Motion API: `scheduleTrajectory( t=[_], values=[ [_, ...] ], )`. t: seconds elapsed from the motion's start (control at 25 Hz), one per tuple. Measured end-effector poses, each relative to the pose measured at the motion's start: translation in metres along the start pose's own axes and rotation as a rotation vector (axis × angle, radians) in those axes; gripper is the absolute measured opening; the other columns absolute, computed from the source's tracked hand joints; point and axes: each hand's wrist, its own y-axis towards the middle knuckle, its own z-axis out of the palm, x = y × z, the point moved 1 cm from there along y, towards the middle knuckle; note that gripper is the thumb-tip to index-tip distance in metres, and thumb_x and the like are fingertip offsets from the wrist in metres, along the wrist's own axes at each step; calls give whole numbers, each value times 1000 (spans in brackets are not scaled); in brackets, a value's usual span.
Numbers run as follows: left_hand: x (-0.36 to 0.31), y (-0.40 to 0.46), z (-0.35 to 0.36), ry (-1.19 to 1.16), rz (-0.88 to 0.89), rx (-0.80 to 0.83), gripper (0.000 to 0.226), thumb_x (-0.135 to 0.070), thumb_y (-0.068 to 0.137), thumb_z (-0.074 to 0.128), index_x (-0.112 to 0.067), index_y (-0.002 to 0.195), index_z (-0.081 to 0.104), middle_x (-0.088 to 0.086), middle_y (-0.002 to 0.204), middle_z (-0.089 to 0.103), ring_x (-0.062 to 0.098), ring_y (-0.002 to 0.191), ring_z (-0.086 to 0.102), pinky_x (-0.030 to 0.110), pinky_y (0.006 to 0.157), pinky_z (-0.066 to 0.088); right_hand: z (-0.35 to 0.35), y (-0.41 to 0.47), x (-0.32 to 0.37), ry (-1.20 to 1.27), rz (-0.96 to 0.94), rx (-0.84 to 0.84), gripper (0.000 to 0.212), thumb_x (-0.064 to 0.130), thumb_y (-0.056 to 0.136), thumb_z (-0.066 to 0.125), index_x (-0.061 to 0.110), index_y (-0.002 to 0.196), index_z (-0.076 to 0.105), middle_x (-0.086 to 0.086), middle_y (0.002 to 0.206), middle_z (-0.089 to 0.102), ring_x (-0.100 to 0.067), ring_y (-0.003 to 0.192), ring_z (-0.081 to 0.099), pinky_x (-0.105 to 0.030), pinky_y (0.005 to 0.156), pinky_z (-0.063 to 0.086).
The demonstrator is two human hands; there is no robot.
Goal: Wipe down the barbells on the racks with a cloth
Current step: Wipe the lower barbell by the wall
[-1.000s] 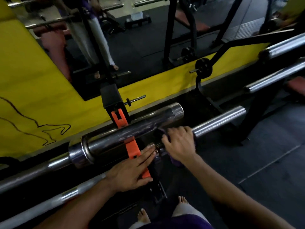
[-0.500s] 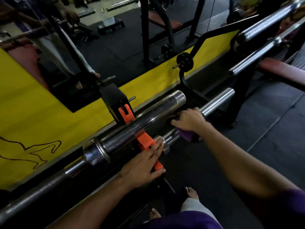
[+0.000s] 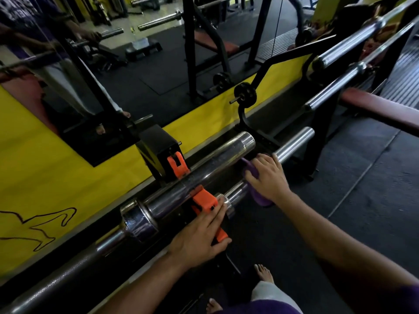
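- Right hand (image 3: 268,177): palm down on the purple cloth (image 3: 260,196); fingers (image 3: 251,177) curled over it, pressing it round the sleeve of the near barbell (image 3: 294,143); cloth shows above the fingers and hangs below the wrist side of the hand
- Near barbell: bare chrome end sticks out beyond the right hand, up and to the right; a short stretch of sleeve shows between the two hands, ending at a collar just beside the left fingertips
- Left hand (image 3: 199,239): flat, palm down; fingers (image 3: 215,214) straight and close together, resting on the orange hook (image 3: 204,200) of the rack; thumb lies along the lower end of the orange piece; nothing gripped
- Far barbell (image 3: 204,173): thick chrome sleeve lying across the orange hook, parallel to the near one, just behind both hands; its knurled shaft runs to the lower left; neither hand touches it
- Two more bars (image 3: 353,39) on a rack at upper right, well apart from the hands
- Mirror (image 3: 158,64) with yellow surround behind the rack; dark rubber floor (image 3: 362,189) below; bare feet at the bottom edge
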Motion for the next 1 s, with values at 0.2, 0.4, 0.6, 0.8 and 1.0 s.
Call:
scheduleTrajectory(
  t=[0.2, 0.4, 0.6, 0.8, 1.0],
  values=[
    [-1, -1, 1, -108, -45, -31, 83, -68, 94, 44, -25, 160, 18, -16, 166, -19, 7, 155, 2, 34, 123, 28, 5, 4, 61, -116, -164, 187, 52, 63, 90, 32, 31, 115, 64, 8, 98, 67, -18, 112, 59, -47, 117, 22],
    [2, -4, 2, -182, -27, -104, 60, -70, 95, 46, -24, 132, 48, -8, 168, 13, 11, 150, 24, 34, 118, 35, 10, -57, 53, 306, -264, 15, 39, 40, 104, 40, 23, 135, 55, 6, 144, 53, -4, 149, 25, -44, 127, 5],
    [-11, 1, -7, -186, 16, -270, 33, -55, 102, 45, -27, 117, 54, -8, 154, 39, 14, 133, 50, 39, 99, 54, -9, -116, 26, 663, 26, 31, 27, 37, 106, 41, 44, 130, 51, 24, 133, 55, 9, 123, 50, -19, 106, 38],
    [-47, 67, -25, -168, 103, -388, 32, -37, 102, 54, -20, 128, 62, -6, 143, 52, 8, 136, 48, 33, 117, 37, -56, -112, -38, 1078, 687, -296, 20, 19, 109, 39, 15, 111, 59, -1, 90, 63, 0, 66, 59, -6, 51, 42],
    [-66, 155, -30, 30, 119, -292, 50, -33, 104, 43, -13, 150, 46, 2, 159, 40, 10, 149, 31, 30, 123, 25, -67, -85, -142, 1548, 1129, -394, 25, 36, 102, 54, 14, 105, 66, -2, 81, 64, -14, 68, 59, -23, 50, 52]
  ],
)
